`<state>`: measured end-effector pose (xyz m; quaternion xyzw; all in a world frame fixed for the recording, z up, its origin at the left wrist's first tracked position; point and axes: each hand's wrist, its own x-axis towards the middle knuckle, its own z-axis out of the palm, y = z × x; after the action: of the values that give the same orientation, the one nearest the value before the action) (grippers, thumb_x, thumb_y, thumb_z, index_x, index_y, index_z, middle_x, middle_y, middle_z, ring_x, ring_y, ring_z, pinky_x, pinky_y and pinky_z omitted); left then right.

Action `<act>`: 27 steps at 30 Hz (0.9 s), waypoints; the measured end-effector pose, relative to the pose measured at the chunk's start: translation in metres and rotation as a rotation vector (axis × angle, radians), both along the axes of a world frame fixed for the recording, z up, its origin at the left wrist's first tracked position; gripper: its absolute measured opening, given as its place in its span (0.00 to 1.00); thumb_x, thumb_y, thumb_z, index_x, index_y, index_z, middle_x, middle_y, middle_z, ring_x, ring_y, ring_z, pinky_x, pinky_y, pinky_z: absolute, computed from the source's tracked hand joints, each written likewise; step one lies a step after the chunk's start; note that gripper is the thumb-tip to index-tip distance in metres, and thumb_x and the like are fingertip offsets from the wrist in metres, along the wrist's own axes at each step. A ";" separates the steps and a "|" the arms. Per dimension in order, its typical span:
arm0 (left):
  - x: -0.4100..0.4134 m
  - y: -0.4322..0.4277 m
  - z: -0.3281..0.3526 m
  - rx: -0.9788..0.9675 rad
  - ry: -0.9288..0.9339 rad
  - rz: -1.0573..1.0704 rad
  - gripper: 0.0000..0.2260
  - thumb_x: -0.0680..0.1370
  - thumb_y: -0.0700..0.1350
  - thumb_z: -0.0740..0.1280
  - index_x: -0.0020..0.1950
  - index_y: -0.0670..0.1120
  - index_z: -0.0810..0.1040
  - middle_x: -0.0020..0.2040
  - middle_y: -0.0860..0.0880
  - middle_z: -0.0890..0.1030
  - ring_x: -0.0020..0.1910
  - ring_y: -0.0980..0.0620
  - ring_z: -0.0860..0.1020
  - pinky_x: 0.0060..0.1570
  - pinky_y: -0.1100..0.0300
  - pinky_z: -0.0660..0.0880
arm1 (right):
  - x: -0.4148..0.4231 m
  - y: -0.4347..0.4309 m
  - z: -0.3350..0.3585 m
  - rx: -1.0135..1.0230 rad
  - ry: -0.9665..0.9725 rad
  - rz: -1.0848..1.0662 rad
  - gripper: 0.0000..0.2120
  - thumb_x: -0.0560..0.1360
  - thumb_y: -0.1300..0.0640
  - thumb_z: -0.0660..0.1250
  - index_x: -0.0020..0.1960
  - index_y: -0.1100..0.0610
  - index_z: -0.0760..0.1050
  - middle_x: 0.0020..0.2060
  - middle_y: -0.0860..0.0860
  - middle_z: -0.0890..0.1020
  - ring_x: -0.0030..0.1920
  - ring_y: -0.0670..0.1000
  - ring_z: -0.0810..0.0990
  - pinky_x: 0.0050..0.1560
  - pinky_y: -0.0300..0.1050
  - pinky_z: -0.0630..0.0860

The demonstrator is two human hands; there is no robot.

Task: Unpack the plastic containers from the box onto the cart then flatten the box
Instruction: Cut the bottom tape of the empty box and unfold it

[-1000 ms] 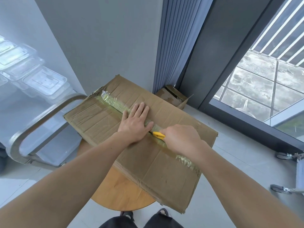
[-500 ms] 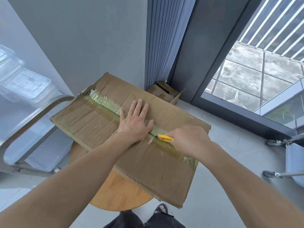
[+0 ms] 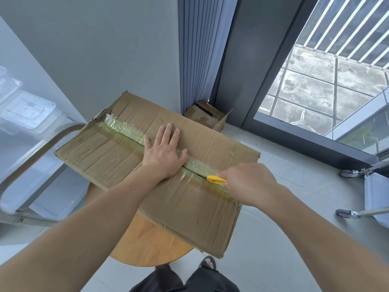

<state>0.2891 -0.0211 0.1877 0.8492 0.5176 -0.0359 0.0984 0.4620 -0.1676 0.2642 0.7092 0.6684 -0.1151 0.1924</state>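
Round wooden surface (image 3: pixel 147 239) by the window (image 3: pixel 315 91) carried the box (image 3: pixel 189 207), taped seam (image 3: pixel 126 131) facing up. Over the last second the right hand (image 3: pixel 248 184), its grip curled tight round a yellow cutter (image 3: pixel 215 179), had slid down that seam away from the left hand (image 3: pixel 163 152) and got close to the box's near-right edge. Left hand hadn't budged: fingers straight, flat on the cardboard, holding nothing, just pinning it. Plastic containers (image 3: pixel 29 110) sat on the cart (image 3: pixel 42 148) at the left, so unpacking looked done. Tape was nearly slit, and folding the box flat seemed next.
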 end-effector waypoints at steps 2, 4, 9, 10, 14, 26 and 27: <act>0.009 -0.005 0.004 0.011 -0.011 0.027 0.33 0.81 0.60 0.50 0.82 0.47 0.46 0.82 0.49 0.41 0.80 0.50 0.39 0.76 0.38 0.45 | 0.000 -0.001 0.001 0.012 0.004 0.008 0.10 0.78 0.61 0.62 0.49 0.46 0.75 0.34 0.47 0.75 0.32 0.51 0.72 0.28 0.42 0.63; 0.022 -0.013 0.008 0.012 -0.030 -0.016 0.33 0.81 0.60 0.50 0.81 0.45 0.46 0.82 0.49 0.40 0.80 0.51 0.38 0.77 0.40 0.44 | -0.001 -0.001 0.001 0.022 0.006 0.019 0.09 0.78 0.61 0.61 0.49 0.47 0.75 0.33 0.48 0.74 0.31 0.50 0.71 0.28 0.43 0.62; 0.043 -0.035 0.002 0.008 -0.030 -0.175 0.30 0.82 0.61 0.47 0.82 0.51 0.45 0.82 0.51 0.40 0.80 0.51 0.38 0.76 0.43 0.44 | 0.000 -0.005 0.003 0.076 0.016 0.071 0.08 0.79 0.58 0.62 0.50 0.46 0.76 0.33 0.47 0.73 0.30 0.48 0.68 0.27 0.43 0.60; 0.042 -0.035 0.000 0.012 -0.023 -0.175 0.30 0.83 0.61 0.47 0.82 0.52 0.45 0.82 0.51 0.40 0.80 0.52 0.38 0.76 0.43 0.44 | 0.001 -0.006 0.005 0.073 0.015 0.077 0.08 0.79 0.59 0.61 0.50 0.46 0.76 0.32 0.47 0.72 0.30 0.48 0.68 0.27 0.43 0.60; 0.038 -0.032 -0.003 0.038 0.012 -0.193 0.30 0.82 0.63 0.44 0.82 0.52 0.43 0.82 0.51 0.39 0.80 0.52 0.37 0.76 0.44 0.44 | 0.011 -0.012 0.012 0.010 -0.004 0.069 0.10 0.75 0.63 0.60 0.45 0.51 0.75 0.32 0.47 0.73 0.29 0.50 0.69 0.27 0.43 0.63; 0.041 -0.038 0.000 0.068 0.067 -0.176 0.30 0.82 0.62 0.42 0.81 0.52 0.42 0.82 0.51 0.39 0.80 0.52 0.38 0.76 0.44 0.45 | 0.029 -0.035 0.019 -0.030 -0.080 0.114 0.15 0.69 0.71 0.59 0.47 0.55 0.78 0.33 0.49 0.73 0.29 0.51 0.66 0.26 0.43 0.60; 0.043 -0.040 0.001 0.061 0.070 -0.156 0.30 0.82 0.62 0.43 0.81 0.51 0.43 0.82 0.50 0.39 0.80 0.52 0.38 0.76 0.43 0.45 | 0.028 -0.035 0.019 -0.032 -0.083 0.114 0.15 0.69 0.71 0.59 0.46 0.55 0.78 0.33 0.49 0.72 0.29 0.51 0.66 0.26 0.43 0.60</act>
<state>0.3319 -0.0608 0.1889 0.8878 0.4537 -0.0574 0.0514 0.4905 -0.2029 0.2837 0.6710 0.6973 -0.0850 0.2373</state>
